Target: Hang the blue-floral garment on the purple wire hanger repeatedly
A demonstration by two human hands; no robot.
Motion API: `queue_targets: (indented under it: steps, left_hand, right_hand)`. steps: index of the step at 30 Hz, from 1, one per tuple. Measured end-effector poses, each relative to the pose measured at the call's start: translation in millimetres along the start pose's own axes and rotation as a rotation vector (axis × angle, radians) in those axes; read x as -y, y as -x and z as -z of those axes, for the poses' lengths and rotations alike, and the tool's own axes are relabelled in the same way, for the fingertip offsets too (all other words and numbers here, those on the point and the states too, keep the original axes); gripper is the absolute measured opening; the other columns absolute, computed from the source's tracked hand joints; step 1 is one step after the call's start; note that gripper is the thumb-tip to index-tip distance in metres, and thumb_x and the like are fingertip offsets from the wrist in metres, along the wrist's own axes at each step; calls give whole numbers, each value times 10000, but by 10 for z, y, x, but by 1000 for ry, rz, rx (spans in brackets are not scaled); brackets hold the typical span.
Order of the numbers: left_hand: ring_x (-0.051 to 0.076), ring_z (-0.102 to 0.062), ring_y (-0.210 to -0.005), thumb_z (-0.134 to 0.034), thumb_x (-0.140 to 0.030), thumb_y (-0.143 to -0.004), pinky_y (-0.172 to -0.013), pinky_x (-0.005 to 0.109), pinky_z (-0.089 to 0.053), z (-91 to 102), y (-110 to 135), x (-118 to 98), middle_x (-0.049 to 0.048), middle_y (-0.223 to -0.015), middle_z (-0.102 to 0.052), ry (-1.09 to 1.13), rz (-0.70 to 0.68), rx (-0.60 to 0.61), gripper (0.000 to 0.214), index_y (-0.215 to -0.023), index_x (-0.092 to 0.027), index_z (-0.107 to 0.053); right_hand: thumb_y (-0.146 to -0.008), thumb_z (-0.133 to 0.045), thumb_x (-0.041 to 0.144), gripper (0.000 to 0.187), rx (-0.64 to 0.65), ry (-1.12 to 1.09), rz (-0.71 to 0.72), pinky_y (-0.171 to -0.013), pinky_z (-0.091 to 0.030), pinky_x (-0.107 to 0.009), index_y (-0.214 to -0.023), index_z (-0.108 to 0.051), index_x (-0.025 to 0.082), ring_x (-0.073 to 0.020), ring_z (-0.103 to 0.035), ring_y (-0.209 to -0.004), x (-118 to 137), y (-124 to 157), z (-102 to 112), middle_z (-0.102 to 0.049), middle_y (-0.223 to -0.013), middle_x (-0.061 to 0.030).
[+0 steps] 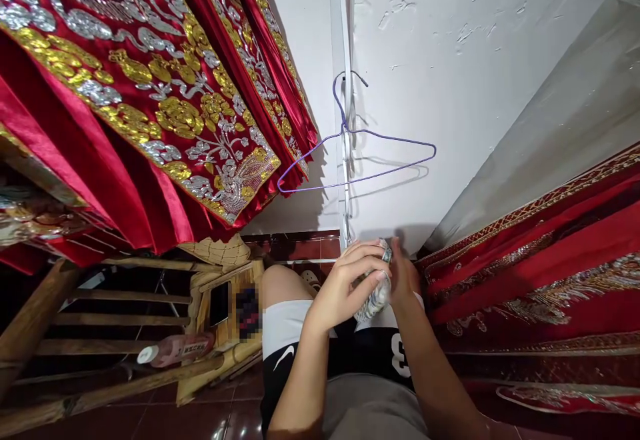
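Bottle with white cap, pinkish-red body, lies on its side on the bamboo bench, near left — can't tell liquid from tinted plastic. Forearms reach forward over the lap. Left hand curls over a patterned bundle, thumb bent against it; bundle sits between the hands, above the thighs. Right hand upright at its right side — blurred, grip can't be told.
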State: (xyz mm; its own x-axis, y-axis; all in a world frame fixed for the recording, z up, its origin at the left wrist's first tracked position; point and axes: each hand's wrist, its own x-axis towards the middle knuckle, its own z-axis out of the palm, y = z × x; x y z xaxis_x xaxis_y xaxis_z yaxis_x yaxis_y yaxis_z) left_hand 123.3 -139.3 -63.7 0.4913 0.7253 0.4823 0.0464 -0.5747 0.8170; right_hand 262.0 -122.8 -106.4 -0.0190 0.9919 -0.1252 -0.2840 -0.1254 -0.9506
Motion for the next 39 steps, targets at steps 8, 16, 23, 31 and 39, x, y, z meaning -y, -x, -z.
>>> queue_targets:
  steps: [8,16,23,31,39]
  left_hand:
    - [272,-650,-1000,-316,-580,-1054,-883,361,-521,380,56,399,125,-1071,-708,-183,122,64,547,-1182,-182,-669]
    - [188,-568,-660,-442,-543,-1006,-646,275,-356,961,181,360,14,-701,-629,-701,492,173,450,-752,-198,-581]
    - [334,-669,-998,-413,-446,-1007,-976,482,-446,1385,291,201,136,-946,-777,-1061,602,306,432,-845,-191,-722]
    - [382,-651,-1175,-351,-356,-992,-967,493,-511,1710,-30,160,159,-1496,-595,-1138,483,-110,444,-1089,-172,-743]
    - [217,-654,-862,-418,-347,-985,-804,304,-490,1488,-760,54,50,-924,-732,-661,176,-231,332,-1011,-161,-691]
  right_hand:
    - [-631,-736,275,167,530,288,-35,-594,-427,-291,-689,-602,194,-160,-546,-615,627,-107,-39,-571,-644,11]
    - [-754,-585,146,699,18,683,609,-784,-510,-347,-1446,-562,244,-221,-618,-790,952,-1071,29,-709,-932,-35]
    - [-801,-488,178,434,97,787,472,-635,-431,-298,-1177,-699,226,-193,-576,-667,632,-1323,190,-728,-862,-27]
    - [-701,-484,174,72,9,806,630,-562,-264,-266,-698,-550,204,-136,-411,-600,914,-760,501,-459,-587,36]
    - [-676,-493,212,47,94,710,520,-565,-261,-263,-633,-480,199,-125,-389,-627,1052,-621,399,-432,-614,33]
